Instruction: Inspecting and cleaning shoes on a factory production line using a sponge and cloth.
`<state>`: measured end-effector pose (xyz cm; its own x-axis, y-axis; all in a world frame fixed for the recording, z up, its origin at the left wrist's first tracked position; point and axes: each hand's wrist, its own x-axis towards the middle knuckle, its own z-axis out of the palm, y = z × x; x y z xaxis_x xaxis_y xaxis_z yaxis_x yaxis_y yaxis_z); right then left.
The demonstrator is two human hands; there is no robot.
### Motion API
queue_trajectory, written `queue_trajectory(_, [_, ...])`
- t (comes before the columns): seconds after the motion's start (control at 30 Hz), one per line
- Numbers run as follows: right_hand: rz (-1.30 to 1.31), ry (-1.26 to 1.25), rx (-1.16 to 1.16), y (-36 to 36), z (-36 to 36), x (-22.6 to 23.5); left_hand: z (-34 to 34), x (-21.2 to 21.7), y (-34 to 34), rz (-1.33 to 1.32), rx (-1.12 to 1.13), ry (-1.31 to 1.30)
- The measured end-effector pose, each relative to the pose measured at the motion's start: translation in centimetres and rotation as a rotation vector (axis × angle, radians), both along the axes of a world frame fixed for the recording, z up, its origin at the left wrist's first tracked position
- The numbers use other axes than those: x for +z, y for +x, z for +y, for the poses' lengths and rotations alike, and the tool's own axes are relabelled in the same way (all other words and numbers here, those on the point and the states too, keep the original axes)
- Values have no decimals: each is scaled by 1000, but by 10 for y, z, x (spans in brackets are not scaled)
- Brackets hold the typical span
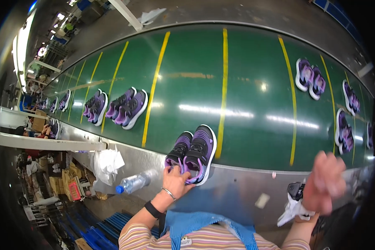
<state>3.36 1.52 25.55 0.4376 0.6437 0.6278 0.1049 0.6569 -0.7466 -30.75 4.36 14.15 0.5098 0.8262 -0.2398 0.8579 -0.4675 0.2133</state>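
Note:
My left hand (176, 182) is closed on the heel ends of a pair of black and purple sneakers (199, 146). The pair rests partly on the green conveyor belt and partly over its metal edge, toes pointing away from me. A silver bracelet and a black band circle my left wrist. My right hand (326, 181) is raised at the right above the metal ledge, apart from the shoes and smeared by motion. Around that wrist is white cloth or tissue (293, 211), with a small black object (296, 190) beside it.
Other purple sneaker pairs stand on the green belt (254, 75), several at left (129, 109) and several at right (310, 79). Yellow lines cross the belt. On the near ledge are a clear bottle (135, 182) with a blue cap and a white bag (108, 162). Another person works at far left.

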Motion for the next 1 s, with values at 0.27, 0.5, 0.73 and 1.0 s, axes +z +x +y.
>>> queue_trajectory(0.27, [175,166,311,-97,-85,107,-100,-23,-13,-49,-120,-116])
queue_trajectory(0.5, [129,226,339,-129,-126,106,-121,-24,-36,-232,-222,-261])
queue_trajectory(0.73, [287,301,385,-125,-151,103,-111,-10,-60,-564,8,-245])
queue_trajectory(1.0, [250,-251,553,-117,-148,71,-101,-42,-67,-691,241,-189])
